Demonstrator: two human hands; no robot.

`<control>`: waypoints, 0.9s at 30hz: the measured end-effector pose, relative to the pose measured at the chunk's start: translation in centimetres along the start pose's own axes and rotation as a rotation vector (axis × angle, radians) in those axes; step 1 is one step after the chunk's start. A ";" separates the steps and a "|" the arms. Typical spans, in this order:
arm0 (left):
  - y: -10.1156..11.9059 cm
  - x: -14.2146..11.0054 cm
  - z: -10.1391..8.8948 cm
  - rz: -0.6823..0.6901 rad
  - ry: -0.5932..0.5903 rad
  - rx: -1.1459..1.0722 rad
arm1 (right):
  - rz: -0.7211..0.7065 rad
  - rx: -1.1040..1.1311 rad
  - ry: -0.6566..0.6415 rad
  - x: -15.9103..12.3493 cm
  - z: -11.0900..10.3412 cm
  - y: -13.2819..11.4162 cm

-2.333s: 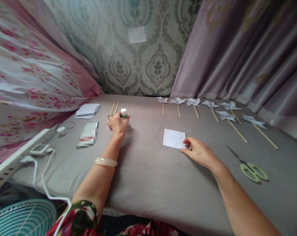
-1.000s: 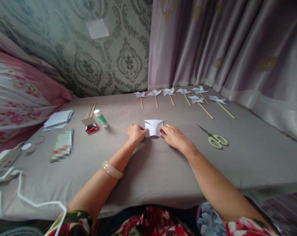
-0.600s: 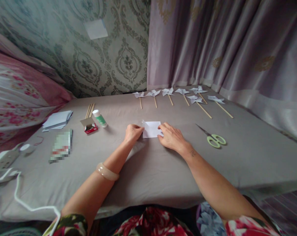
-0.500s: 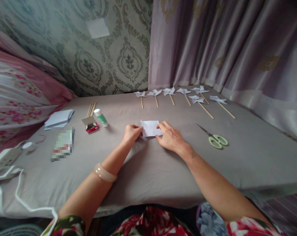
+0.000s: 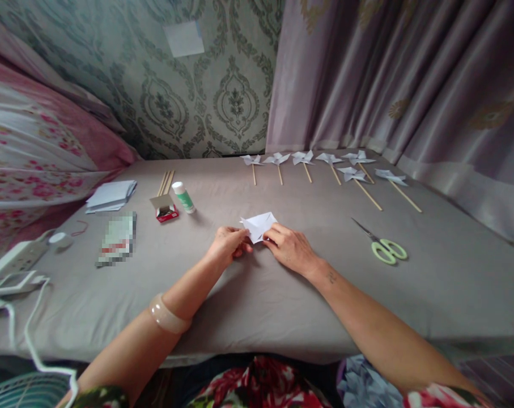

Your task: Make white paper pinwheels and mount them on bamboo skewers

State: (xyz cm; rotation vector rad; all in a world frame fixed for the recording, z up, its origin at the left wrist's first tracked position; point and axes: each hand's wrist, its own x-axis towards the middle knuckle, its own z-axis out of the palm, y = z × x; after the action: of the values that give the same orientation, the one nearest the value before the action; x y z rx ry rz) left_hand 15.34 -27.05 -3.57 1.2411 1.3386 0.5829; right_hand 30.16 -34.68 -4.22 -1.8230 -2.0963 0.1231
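Note:
Between my two hands is a small piece of white folded paper (image 5: 260, 224), held just above the cloth with points sticking out at its corners. My left hand (image 5: 230, 243) pinches its left edge, and a bracelet circles that forearm. At the lower right edge, the thumb and fingers of my right hand (image 5: 291, 247) are closed on the same paper. Fingertips hide parts of its lower edge. Farther right lie scissors (image 5: 384, 249) with light green handles. To the left of my hands stands a glue stick (image 5: 183, 197) with a white cap.
Several white paper pinwheels (image 5: 302, 160) on sticks lie along the back. At left are a small red box (image 5: 167, 213), loose wooden sticks (image 5: 166, 182), a stack of white paper (image 5: 111, 195), a blurred packet (image 5: 117, 238) and a power strip (image 5: 16, 263) with a white cable.
The paper has turned from lying square to slanting, and its pointed corners now show. Both hands have shifted their grip, the right one lower along the edge. The whole view has swung slightly left.

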 end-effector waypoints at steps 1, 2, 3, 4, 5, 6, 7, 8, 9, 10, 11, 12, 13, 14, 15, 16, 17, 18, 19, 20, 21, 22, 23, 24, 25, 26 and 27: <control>-0.1 -0.1 -0.2 0.065 0.032 0.072 | 0.000 -0.001 -0.007 0.0 -0.1 0.0; -0.2 -0.2 -0.4 0.165 0.081 0.172 | 0.000 -0.004 -0.014 0.0 -0.1 0.0; -0.2 -0.2 -0.5 0.294 0.133 0.290 | 0.002 -0.008 -0.019 0.0 -0.1 0.0; -0.3 -0.2 -0.7 0.435 0.172 0.411 | 0.004 -0.013 -0.024 0.0 -0.1 0.0; -0.3 -0.2 -0.8 0.564 0.183 0.518 | 0.007 -0.018 -0.028 0.0 -0.1 0.0; -0.3 -0.1 -0.9 0.660 0.155 0.596 | 0.009 -0.022 -0.033 -0.1 -0.1 0.0; -0.3 0.1 -0.9 0.727 0.102 0.656 | 0.009 -0.024 -0.037 -0.1 -0.1 0.0; -0.4 0.3 -0.9 0.770 0.044 0.705 | 0.008 -0.023 -0.041 -0.1 -0.1 0.0; -0.5 0.5 -0.9 0.797 -0.006 0.746 | 0.007 -0.022 -0.046 -0.1 -0.1 0.0; -0.7 0.8 -0.9 0.814 -0.044 0.777 | 0.006 -0.022 -0.052 -0.1 -0.1 0.0; -0.8 1.0 -0.9 0.829 -0.070 0.798 | 0.004 -0.021 -0.056 -0.1 -0.1 0.0; -1.0 1.2 -1.0 0.845 -0.086 0.810 | 0.002 -0.020 -0.060 -0.1 -0.2 0.0; -1.2 1.5 -1.0 0.862 -0.100 0.817 | 0.002 -0.018 -0.060 -0.1 -0.2 0.0; -1.3 1.6 -1.1 0.880 -0.118 0.819 | 0.003 -0.012 -0.056 -0.1 -0.1 0.0; -1.5 1.8 -1.2 0.897 -0.135 0.818 | 0.009 -0.002 -0.048 0.0 -0.1 0.0; -1.6 1.9 -1.3 0.914 -0.148 0.816 | 0.018 0.013 -0.039 0.0 -0.1 0.0; -1.7 2.1 -1.4 0.930 -0.155 0.813 | 0.033 0.033 -0.029 0.0 0.0 0.1; -1.9 2.2 -1.5 0.945 -0.159 0.809 | 0.051 0.058 -0.019 0.1 0.1 0.1; -2.0 2.2 -1.5 0.960 -0.160 0.804 | 0.072 0.085 -0.011 0.1 0.3 0.2; -2.1 2.3 -1.5 0.973 -0.157 0.800 | 0.092 0.110 -0.001 0.2 0.4 0.2; -2.2 2.4 -1.5 0.984 -0.153 0.798 | 0.111 0.131 0.011 0.3 0.5 0.3; -2.4 2.4 -1.5 0.994 -0.146 0.798 | 0.129 0.147 0.026 0.4 0.7 0.4; -2.5 2.4 -1.5 1.003 -0.139 0.801 | 0.145 0.158 0.042 0.4 0.8 0.4; -2.5 2.4 -1.4 1.010 -0.133 0.807 | 0.161 0.166 0.058 0.5 0.9 0.5; -2.5 2.3 -1.4 1.015 -0.128 0.815 | 0.176 0.173 0.071 0.6 1.0 0.5; -2.6 2.2 -1.4 1.020 -0.123 0.822 | 0.191 0.181 0.081 0.6 1.1 0.5; -2.5 2.1 -1.4 1.028 -0.122 0.828 | 0.205 0.193 0.087 0.7 1.2 0.5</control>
State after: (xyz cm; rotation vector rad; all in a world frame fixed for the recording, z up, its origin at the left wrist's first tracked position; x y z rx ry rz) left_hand 13.76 -25.49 -6.39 2.6397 0.7442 0.6299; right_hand 30.16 -33.74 -5.29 -1.8849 -1.7697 0.2829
